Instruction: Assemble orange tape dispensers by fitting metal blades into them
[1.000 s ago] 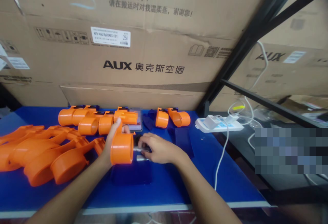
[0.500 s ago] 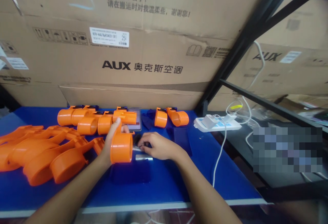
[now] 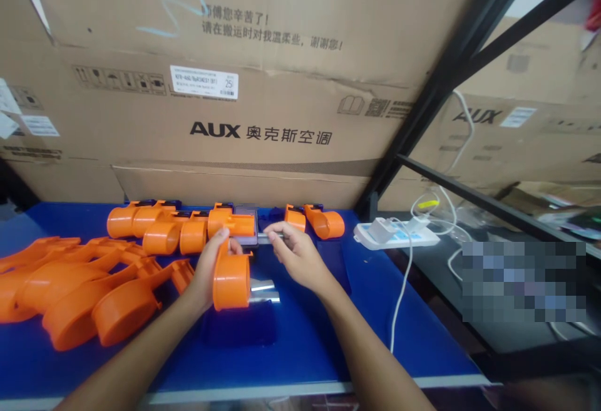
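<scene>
My left hand (image 3: 206, 267) grips an orange plastic part (image 3: 231, 279) with a round cup end, held just above the blue table (image 3: 310, 342). My right hand (image 3: 293, 254) is raised beside it and pinches a small silver metal piece (image 3: 273, 236) between thumb and fingers. Another shiny metal piece (image 3: 263, 292) lies on the table under the orange part, on a dark blue pad (image 3: 239, 326).
A pile of orange parts (image 3: 70, 286) fills the left of the table, and a row of orange cups (image 3: 164, 229) lines the back. A white power strip (image 3: 399, 232) with cables sits at the right edge. Large cardboard boxes (image 3: 235, 72) stand behind; a black metal frame (image 3: 446, 66) rises at right.
My right hand has lifted off the table with a silver metal piece, moving up and back. The orange part in my left hand has turned and shifted slightly right.
</scene>
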Available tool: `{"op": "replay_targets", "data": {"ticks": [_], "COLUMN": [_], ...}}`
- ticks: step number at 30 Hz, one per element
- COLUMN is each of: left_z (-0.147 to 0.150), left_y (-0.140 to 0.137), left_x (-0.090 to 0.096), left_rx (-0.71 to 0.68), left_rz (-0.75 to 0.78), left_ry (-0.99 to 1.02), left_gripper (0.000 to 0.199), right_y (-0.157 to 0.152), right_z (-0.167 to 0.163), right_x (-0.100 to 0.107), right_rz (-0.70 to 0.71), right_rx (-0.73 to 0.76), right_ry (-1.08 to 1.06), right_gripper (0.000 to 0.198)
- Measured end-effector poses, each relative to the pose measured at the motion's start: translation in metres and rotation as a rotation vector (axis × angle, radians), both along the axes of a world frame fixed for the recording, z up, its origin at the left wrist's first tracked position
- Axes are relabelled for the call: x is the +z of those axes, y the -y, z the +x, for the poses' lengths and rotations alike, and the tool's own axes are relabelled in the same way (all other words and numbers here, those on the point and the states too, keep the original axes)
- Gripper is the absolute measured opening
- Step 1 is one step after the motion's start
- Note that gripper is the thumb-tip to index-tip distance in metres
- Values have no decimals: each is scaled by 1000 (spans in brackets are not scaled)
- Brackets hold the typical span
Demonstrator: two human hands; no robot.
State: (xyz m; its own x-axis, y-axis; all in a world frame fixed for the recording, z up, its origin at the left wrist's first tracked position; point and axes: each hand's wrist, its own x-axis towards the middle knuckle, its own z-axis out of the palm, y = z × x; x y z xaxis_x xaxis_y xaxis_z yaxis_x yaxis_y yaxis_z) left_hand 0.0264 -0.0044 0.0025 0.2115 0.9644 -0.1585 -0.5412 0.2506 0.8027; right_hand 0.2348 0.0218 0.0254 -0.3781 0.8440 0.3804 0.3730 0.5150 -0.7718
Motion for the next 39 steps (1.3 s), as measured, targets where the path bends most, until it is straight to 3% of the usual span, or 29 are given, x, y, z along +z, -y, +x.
{"op": "replay_targets", "data": {"ticks": [4,8,19,29,39], "left_z": [6,7,9,13,12], "left_y": [-2,-2,0,-2,-1], "left_x": [-1,-1,6,-4,-3], "left_rx": [79,94,50,39,-45], "left_rz": [30,58,29,100,153], "left_ry": [-95,-117,-170,-158,-145], "left_gripper": [46,45,49,42,44], "right_y": [-2,-5,-6,-5,-4], "right_z": [-3,-5,-5,-4,-4], "right_x": [-4,-8,-11,-12,-11], "right_rz": [-103,-93,-88,-23,-93], "right_rx": [5,-43,-87,-66,-42], "right_ry": [-291,-384,-361,-241,-276], "right_gripper": [29,29,33,24,23]}}
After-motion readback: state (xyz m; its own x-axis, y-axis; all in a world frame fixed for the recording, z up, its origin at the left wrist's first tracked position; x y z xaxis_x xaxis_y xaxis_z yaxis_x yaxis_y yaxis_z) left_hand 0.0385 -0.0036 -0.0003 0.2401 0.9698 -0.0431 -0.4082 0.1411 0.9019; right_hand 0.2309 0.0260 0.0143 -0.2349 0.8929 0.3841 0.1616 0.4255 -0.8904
